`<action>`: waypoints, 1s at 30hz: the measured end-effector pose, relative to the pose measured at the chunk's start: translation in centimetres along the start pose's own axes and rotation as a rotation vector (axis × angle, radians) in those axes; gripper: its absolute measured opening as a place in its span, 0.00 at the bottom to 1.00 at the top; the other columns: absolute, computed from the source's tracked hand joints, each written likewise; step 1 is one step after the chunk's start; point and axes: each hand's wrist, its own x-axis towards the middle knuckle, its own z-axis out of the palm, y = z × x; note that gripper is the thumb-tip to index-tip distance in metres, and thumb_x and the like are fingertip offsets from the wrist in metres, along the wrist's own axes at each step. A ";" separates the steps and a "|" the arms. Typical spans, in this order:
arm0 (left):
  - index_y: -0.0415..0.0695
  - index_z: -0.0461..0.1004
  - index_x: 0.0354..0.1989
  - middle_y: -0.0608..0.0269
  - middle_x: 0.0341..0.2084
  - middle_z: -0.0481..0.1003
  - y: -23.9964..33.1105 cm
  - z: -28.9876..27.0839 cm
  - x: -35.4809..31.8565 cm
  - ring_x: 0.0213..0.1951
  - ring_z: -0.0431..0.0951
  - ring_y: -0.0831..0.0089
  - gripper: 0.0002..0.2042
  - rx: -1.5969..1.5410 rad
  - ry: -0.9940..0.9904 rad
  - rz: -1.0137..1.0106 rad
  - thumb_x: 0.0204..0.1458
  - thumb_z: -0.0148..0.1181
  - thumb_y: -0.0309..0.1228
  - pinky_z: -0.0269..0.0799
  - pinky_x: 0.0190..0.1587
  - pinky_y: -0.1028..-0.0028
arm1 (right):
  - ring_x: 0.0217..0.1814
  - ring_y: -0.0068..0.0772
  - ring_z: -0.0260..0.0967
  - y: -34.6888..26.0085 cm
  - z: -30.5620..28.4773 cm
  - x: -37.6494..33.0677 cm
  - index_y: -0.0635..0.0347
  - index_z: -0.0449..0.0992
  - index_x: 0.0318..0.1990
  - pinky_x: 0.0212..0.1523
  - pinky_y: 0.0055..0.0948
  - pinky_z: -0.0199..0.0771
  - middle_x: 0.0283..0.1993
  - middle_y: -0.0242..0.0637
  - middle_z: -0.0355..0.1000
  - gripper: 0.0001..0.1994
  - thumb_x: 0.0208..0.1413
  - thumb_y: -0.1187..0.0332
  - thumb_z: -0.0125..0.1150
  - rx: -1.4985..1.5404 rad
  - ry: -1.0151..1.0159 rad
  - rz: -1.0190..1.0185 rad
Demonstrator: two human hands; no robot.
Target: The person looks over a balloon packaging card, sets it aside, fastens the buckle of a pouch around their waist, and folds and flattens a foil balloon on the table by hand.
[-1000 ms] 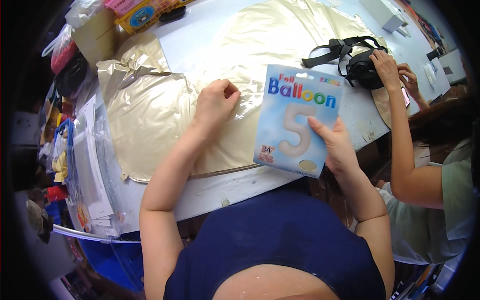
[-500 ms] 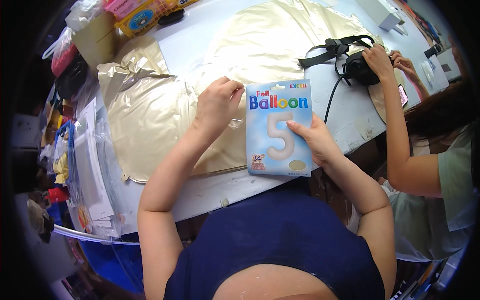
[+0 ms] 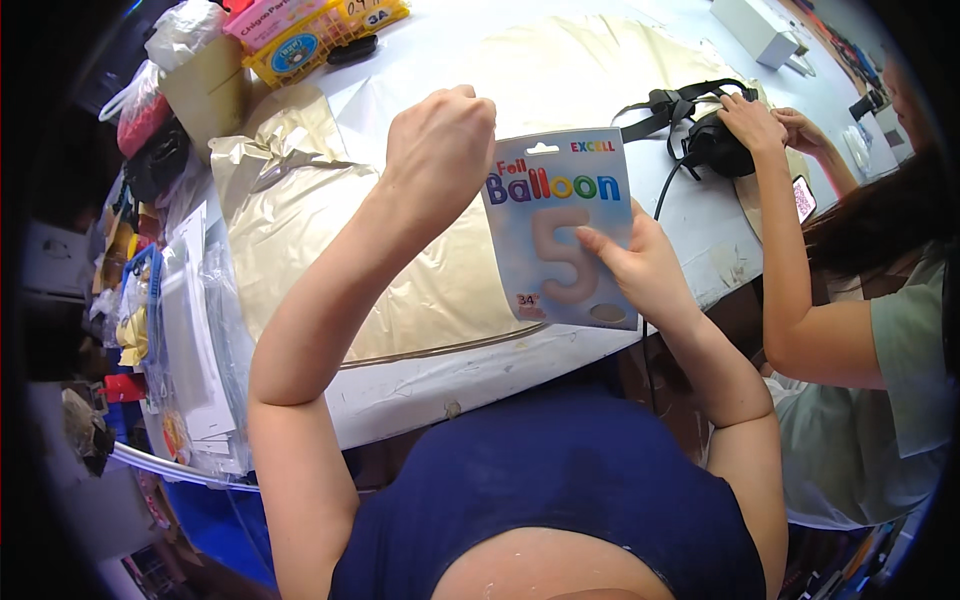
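Bright tabletop (image 3: 700, 235), gold foil (image 3: 440, 270) washed pale by glare (strongest up top), fisheye-bent edges, black corners.

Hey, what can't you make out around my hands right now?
All in the head view:
Left hand: fingertips, and anything they may hold, hidden by the curled hand itself.
Right hand: most fingers hidden behind the blue packet.
Gold foil: partly covered by the left forearm and packet.
Yellow basket: cut off by the top edge.

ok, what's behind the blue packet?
Around the blue packet: gold foil left, white table below. The right hand has its thumb in front; other fingertips are hidden. Anything directly behind is covered.
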 end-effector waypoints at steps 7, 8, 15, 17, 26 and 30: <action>0.37 0.78 0.34 0.55 0.29 0.74 0.9 -1.3 0.7 0.36 0.76 0.59 0.06 0.094 0.248 0.143 0.52 0.55 0.23 0.72 0.39 0.65 | 0.50 0.30 0.73 -2.6 -0.2 0.2 0.69 0.67 0.55 0.50 0.29 0.72 0.47 0.42 0.75 0.17 0.60 0.74 0.54 -0.169 0.079 -0.144; 0.37 0.78 0.34 0.55 0.29 0.74 1.0 -1.5 0.6 0.36 0.76 0.59 0.06 0.098 0.253 0.144 0.52 0.55 0.23 0.72 0.39 0.65 | 0.50 0.30 0.73 -2.6 -0.4 0.4 0.69 0.67 0.55 0.50 0.29 0.72 0.47 0.42 0.75 0.17 0.60 0.74 0.54 -0.169 0.079 -0.150; 0.39 0.78 0.36 0.57 0.27 0.76 1.0 0.2 -1.4 0.32 0.77 0.62 0.07 -0.127 0.501 0.163 0.47 0.62 0.22 0.74 0.34 0.69 | 0.52 0.32 0.71 -0.3 -1.5 2.0 0.67 0.66 0.55 0.52 0.31 0.75 0.52 0.43 0.72 0.16 0.61 0.73 0.56 0.520 -0.084 0.166; 0.39 0.78 0.36 0.56 0.28 0.77 0.4 1.3 -2.3 0.32 0.78 0.61 0.07 -0.236 0.515 0.107 0.48 0.62 0.21 0.75 0.35 0.68 | 0.52 0.32 0.71 0.2 -1.1 2.0 0.66 0.66 0.55 0.52 0.32 0.75 0.51 0.43 0.72 0.16 0.61 0.72 0.56 0.620 -0.098 0.228; 0.35 0.74 0.39 0.51 0.40 0.79 -1.2 5.7 -3.8 0.46 0.80 0.70 0.05 -1.043 0.612 -0.236 0.55 0.57 0.18 0.76 0.49 0.75 | 0.53 0.31 0.71 1.6 2.4 1.0 0.65 0.65 0.56 0.52 0.34 0.77 0.53 0.41 0.71 0.17 0.61 0.71 0.56 0.813 -0.060 0.204; 0.35 0.73 0.38 0.48 0.42 0.78 -0.6 7.4 -3.6 0.47 0.79 0.70 0.03 -1.424 0.647 -0.268 0.56 0.56 0.18 0.75 0.51 0.75 | 0.54 0.33 0.71 1.8 3.9 0.4 0.64 0.64 0.57 0.54 0.36 0.77 0.53 0.40 0.71 0.19 0.62 0.69 0.56 1.020 -0.089 0.317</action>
